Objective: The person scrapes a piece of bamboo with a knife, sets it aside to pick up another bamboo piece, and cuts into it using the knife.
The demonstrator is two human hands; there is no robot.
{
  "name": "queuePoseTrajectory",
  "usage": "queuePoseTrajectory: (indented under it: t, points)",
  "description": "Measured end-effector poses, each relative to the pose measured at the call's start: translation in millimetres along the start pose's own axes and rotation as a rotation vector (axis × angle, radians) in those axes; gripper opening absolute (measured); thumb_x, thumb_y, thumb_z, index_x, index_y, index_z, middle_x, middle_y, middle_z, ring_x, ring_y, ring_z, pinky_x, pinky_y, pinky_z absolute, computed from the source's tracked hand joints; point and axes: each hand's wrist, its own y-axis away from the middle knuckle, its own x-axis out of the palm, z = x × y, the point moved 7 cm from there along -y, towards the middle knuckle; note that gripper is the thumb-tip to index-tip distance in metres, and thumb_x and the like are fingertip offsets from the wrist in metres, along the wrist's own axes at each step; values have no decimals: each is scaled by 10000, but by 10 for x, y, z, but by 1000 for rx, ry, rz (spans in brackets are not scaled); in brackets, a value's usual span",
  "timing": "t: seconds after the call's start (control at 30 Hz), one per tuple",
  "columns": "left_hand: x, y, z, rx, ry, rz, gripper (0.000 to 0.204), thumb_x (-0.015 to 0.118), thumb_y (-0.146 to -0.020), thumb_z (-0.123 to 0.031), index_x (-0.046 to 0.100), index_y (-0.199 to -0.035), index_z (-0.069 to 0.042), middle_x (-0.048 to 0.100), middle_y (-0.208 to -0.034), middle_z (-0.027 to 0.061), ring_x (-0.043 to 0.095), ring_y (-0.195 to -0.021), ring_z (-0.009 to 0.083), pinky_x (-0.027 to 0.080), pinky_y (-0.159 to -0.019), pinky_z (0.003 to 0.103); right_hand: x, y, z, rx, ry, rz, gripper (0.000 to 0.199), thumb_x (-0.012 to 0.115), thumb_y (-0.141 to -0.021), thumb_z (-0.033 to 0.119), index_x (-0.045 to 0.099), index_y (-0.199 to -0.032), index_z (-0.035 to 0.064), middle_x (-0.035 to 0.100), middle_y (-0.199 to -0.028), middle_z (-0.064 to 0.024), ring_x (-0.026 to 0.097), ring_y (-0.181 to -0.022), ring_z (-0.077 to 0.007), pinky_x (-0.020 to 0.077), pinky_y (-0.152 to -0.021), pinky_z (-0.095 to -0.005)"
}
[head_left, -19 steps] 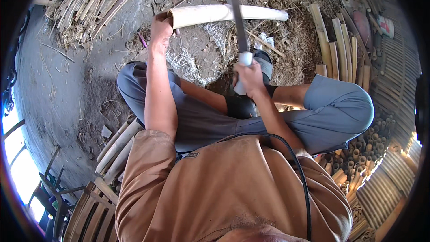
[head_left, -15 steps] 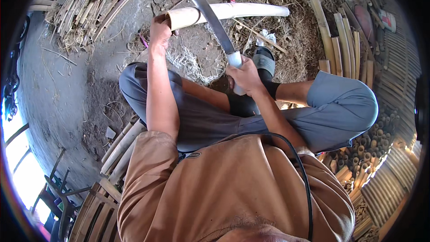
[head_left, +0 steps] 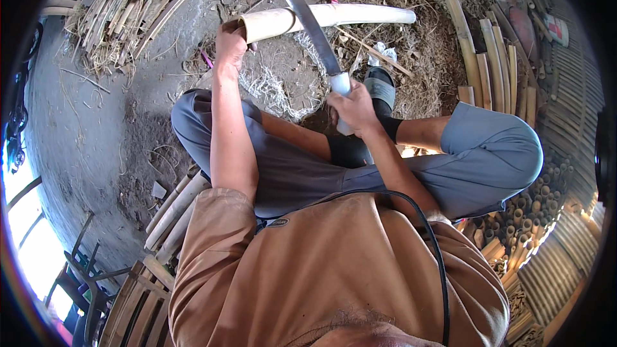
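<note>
A pale, hollow bamboo pole lies crosswise in front of my legs, its open end toward the left. My left hand is closed round that open end at the rim. In my right hand is the whitish handle of a machete, fingers wrapped about it. The long grey blade slants up and to the left across the pole, with its tip beyond the pole's far side. Whether the edge touches the bamboo I cannot tell. White stringy shavings lie on the dirt between my arms.
Split bamboo strips are heaped at the far left. Bamboo pieces stand in a row at the right, and several cut tubes are stacked behind my knee. A thin stick lies near my foot. Bamboo lengths rest by my left side.
The machete has shifted slightly to the right along the pole, and my right hand has moved a little with it. My left hand and the bamboo have stayed nearly still.
</note>
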Motion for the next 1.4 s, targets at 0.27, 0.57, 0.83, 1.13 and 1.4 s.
queuePoseTrajectory:
  t: [0.27,0.57,0.83,1.13,1.4]
  points:
    - [113,-13,-81,1,4,44,153,655,-856,-56,720,-946,50,684,-727,78,565,-503,111,426,-431,258,-247,-42,-132,77,-211,-189,93,598,-862,61,510,-836,47,531,-591,-44,529,-426,-145,460,-382,-325]
    - [70,-7,-47,12,-42,32,237,675,-845,-155,727,-974,36,688,-740,66,587,-533,101,451,-484,248,-204,-31,96,2,11,-161,84,598,-844,48,517,-822,43,551,-600,-44,531,-418,-138,438,-376,-306]
    - [38,-25,-20,-18,-39,41,218,677,-843,-144,728,-965,30,689,-743,58,582,-522,90,443,-471,243,11,17,-96,24,-84,-38,71,608,-865,54,542,-853,31,550,-594,-24,546,-433,-123,455,-388,-301]
    - [119,-7,-48,18,-9,51,207,666,-861,-137,724,-956,37,680,-722,57,574,-517,93,420,-464,243,-335,-68,-22,43,-91,-251,87,604,-827,35,517,-819,33,541,-596,-34,537,-428,-131,455,-386,-307]
    - [59,14,-42,17,10,53,180,657,-866,-94,719,-957,47,684,-722,66,570,-510,94,413,-458,245,-139,-14,79,22,64,-64,81,597,-830,44,521,-804,43,538,-590,-40,541,-429,-134,457,-384,-309]
